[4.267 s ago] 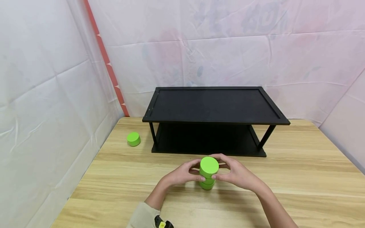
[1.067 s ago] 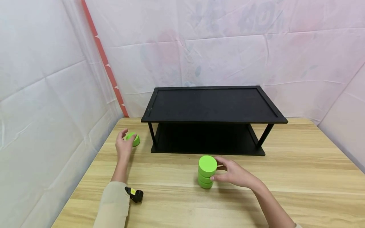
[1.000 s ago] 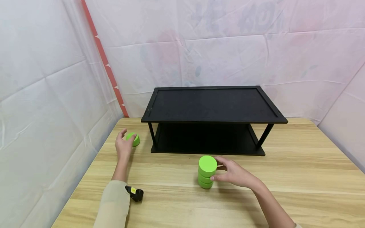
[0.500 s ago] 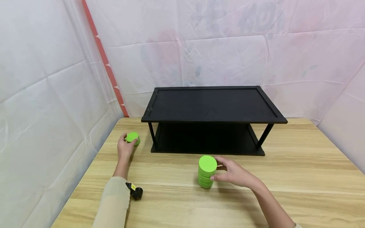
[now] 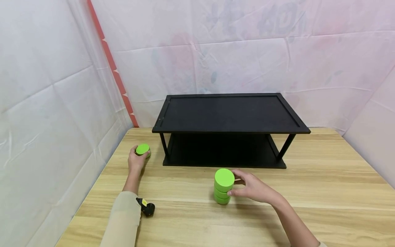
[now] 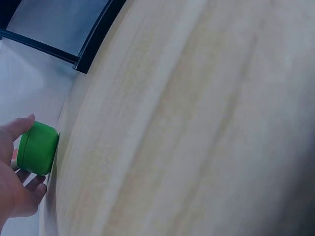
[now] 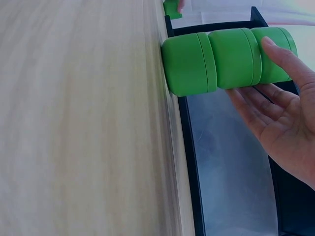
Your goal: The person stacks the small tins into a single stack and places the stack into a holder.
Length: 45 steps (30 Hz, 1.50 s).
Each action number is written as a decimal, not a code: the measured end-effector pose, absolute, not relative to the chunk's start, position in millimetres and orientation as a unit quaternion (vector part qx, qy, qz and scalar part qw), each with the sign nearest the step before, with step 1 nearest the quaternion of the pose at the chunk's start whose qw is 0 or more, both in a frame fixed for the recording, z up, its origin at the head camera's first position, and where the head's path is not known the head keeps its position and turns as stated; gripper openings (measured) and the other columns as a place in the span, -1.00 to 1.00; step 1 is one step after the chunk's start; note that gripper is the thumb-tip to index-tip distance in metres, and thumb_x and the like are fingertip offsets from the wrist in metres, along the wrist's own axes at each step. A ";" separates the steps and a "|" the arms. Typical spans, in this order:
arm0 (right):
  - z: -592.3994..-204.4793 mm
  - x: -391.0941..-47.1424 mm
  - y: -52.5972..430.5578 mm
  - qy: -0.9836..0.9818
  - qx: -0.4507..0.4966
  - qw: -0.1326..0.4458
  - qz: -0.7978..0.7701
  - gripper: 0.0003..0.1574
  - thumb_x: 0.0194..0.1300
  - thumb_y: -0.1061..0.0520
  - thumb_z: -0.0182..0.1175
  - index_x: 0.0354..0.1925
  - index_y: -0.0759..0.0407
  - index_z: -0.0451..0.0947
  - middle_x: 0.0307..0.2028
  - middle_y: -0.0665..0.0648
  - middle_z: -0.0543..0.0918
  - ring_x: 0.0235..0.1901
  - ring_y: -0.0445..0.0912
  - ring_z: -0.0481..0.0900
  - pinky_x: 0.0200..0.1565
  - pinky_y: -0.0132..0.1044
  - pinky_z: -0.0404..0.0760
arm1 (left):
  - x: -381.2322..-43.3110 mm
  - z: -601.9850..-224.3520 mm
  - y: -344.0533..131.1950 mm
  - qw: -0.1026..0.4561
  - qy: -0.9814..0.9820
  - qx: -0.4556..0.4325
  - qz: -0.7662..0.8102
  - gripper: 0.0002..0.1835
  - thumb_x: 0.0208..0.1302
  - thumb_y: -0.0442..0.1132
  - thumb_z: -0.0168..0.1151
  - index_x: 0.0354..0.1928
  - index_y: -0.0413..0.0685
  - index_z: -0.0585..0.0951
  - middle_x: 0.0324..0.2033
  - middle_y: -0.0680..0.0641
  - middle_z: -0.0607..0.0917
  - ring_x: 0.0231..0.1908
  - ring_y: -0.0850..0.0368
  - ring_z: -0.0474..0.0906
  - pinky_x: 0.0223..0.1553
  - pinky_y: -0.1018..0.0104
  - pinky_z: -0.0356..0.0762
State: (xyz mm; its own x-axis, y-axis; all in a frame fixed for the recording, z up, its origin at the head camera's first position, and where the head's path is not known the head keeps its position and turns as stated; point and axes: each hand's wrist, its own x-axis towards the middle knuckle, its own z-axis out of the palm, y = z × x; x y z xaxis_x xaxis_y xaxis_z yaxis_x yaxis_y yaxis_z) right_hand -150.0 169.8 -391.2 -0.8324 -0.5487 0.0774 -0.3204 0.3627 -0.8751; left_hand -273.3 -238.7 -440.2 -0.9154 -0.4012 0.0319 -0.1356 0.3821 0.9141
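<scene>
At the back left of the table, my left hand (image 5: 135, 160) grips a single green round lidded tin (image 5: 143, 149). The left wrist view shows the thumb on this tin (image 6: 38, 148) at its lid edge and the fingers round the far side; its base is on or very near the table. Three similar green tins stand in an upright stack (image 5: 224, 179) near the middle. My right hand (image 5: 251, 188) holds the stack's upper part from the right. In the right wrist view, its thumb presses the top tin (image 7: 275, 59), with fingers behind the stack.
A black two-tier shelf (image 5: 229, 113) stands behind the stack, its front edge close to it. White cloth walls (image 5: 55, 113) enclose the left, back and right of the wooden table (image 5: 185, 219). A small black camera (image 5: 148, 208) sits on the left wrist.
My left hand has left the stack and gone to the lone tin at the back left; its fingers have come in round that tin. My right hand stays at the stack.
</scene>
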 end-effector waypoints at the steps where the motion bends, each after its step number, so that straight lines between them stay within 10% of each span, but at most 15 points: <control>1: -391.1 -149.8 169.7 0.818 -0.267 0.115 -0.497 -0.21 0.06 0.05 0.37 0.19 0.27 0.31 0.03 0.16 0.47 0.00 0.10 0.47 0.01 -0.05 0.45 | -273.1 -440.6 -238.9 0.125 -0.822 0.164 -0.531 -0.23 0.16 -0.25 0.26 0.33 -0.33 0.10 0.26 -0.38 0.17 0.26 -0.25 0.05 0.25 0.01 0.01; 45: -390.2 -151.1 166.7 0.812 -0.275 0.119 -0.500 -0.19 0.06 0.05 0.37 0.20 0.30 0.29 0.06 0.19 0.45 0.02 0.11 0.45 0.02 0.00 0.42 | -255.4 -429.5 -245.6 0.133 -0.825 0.147 -0.528 -0.30 0.13 -0.28 0.29 0.24 -0.39 0.21 0.15 -0.43 0.32 0.18 -0.26 0.21 0.20 0.02 0.15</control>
